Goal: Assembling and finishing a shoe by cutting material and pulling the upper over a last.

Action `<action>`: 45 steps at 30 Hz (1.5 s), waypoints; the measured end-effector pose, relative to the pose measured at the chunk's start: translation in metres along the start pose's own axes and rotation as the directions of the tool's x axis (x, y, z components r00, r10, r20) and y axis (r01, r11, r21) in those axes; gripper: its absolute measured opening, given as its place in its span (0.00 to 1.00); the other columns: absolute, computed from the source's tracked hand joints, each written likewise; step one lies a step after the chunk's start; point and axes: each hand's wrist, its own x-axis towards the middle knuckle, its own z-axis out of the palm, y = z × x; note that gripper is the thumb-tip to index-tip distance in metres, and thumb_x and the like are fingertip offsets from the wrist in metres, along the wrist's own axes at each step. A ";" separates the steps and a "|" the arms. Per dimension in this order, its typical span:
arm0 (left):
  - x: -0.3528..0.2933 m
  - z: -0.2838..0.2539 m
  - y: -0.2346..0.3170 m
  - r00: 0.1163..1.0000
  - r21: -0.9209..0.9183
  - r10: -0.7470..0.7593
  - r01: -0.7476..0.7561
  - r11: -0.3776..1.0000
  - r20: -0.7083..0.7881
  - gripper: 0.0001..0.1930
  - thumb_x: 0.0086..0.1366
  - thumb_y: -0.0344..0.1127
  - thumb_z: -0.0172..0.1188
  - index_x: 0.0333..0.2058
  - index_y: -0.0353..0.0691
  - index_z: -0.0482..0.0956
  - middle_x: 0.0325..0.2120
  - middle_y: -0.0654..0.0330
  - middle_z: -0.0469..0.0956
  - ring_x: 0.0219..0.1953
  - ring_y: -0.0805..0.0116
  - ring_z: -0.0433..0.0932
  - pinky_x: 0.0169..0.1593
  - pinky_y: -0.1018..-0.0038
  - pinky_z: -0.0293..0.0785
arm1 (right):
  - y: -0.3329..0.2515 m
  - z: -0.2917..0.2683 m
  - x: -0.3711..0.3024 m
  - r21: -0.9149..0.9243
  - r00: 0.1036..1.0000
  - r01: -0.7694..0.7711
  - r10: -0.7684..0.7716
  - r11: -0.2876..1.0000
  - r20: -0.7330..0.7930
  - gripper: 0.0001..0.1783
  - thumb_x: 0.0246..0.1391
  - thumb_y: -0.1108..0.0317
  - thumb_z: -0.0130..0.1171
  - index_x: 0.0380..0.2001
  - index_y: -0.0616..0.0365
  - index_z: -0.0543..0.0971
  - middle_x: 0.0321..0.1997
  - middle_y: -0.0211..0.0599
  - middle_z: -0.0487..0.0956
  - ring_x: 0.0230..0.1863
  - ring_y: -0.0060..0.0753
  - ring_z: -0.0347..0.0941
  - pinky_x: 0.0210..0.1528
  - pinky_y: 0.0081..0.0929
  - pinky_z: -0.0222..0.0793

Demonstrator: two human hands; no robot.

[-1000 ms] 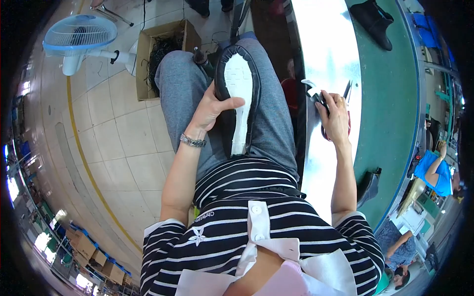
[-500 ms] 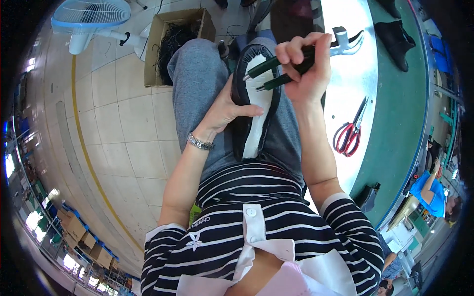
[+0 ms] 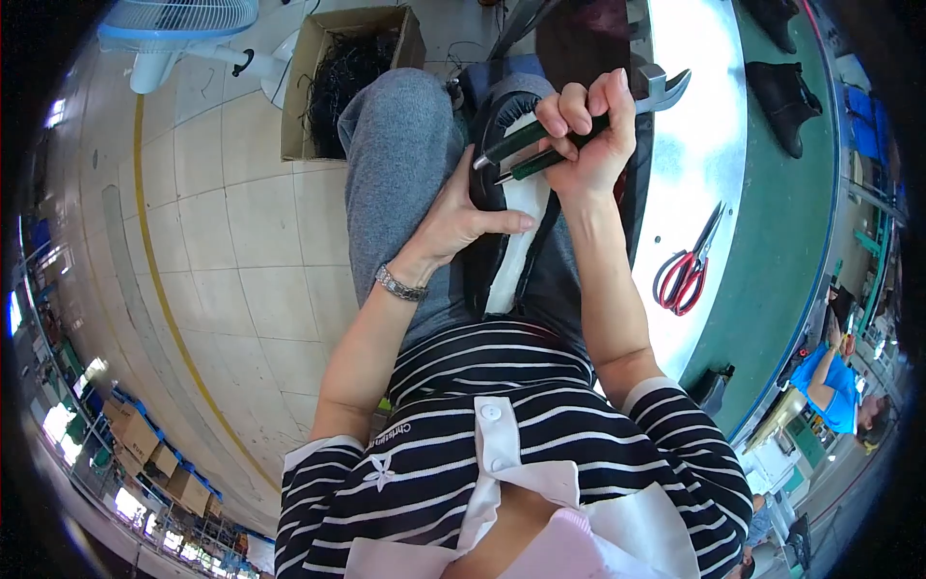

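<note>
The shoe is positioned over the lap with its white underside up, its wide end directed away from the person and its narrow end at the striped shirt. This placement presumably lets the legs and torso act as a rest, with the underside exposed to view. The left hand has its grip closed on the shoe: the thumb lies across the white underside and the fingers pass round the outer side, an arrangement suited to clamping the shoe against rotation. The right hand grips green-handled pincers, with the fingers wrapped around the handles. The handle ends extend over the shoe and the curved metal head points right, toward the table; in this orientation the head is well apart from the shoe. Whether the pincers' jaws meet cannot be told. Red-handled scissors lie on the table's bright metal strip, handles toward the person and blades away, which likely favours pickup by the right hand. A black boot lies farther out on the green surface, apart from the tools.
</note>
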 end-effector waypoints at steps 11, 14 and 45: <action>-0.004 0.003 0.001 0.988 -0.104 -0.152 0.151 0.983 -0.003 0.47 0.44 0.31 0.76 0.61 0.38 0.58 0.50 0.60 0.69 0.56 0.70 0.65 0.60 0.71 0.62 | 0.000 0.067 -0.001 -0.434 0.847 0.228 0.042 0.872 0.530 0.15 0.55 0.61 0.63 0.21 0.60 0.76 0.14 0.28 0.72 0.19 0.19 0.69 0.22 0.19 0.64; -0.005 0.007 0.005 0.998 -0.007 -0.062 0.062 0.998 0.000 0.46 0.43 0.32 0.77 0.60 0.38 0.58 0.49 0.60 0.70 0.55 0.68 0.67 0.60 0.70 0.63 | -0.024 0.086 0.001 -0.730 0.792 0.116 0.381 0.673 0.477 0.15 0.54 0.58 0.64 0.27 0.60 0.77 0.18 0.27 0.74 0.21 0.16 0.70 0.24 0.19 0.66; -0.002 -0.004 -0.010 0.996 0.147 0.080 -0.083 0.986 0.024 0.53 0.40 0.38 0.78 0.62 0.32 0.53 0.53 0.52 0.67 0.58 0.62 0.64 0.64 0.66 0.56 | -0.092 0.006 -0.040 -0.998 0.577 -0.067 0.816 -0.003 -0.041 0.17 0.66 0.64 0.47 0.56 0.56 0.64 0.34 0.38 0.80 0.37 0.29 0.78 0.35 0.24 0.75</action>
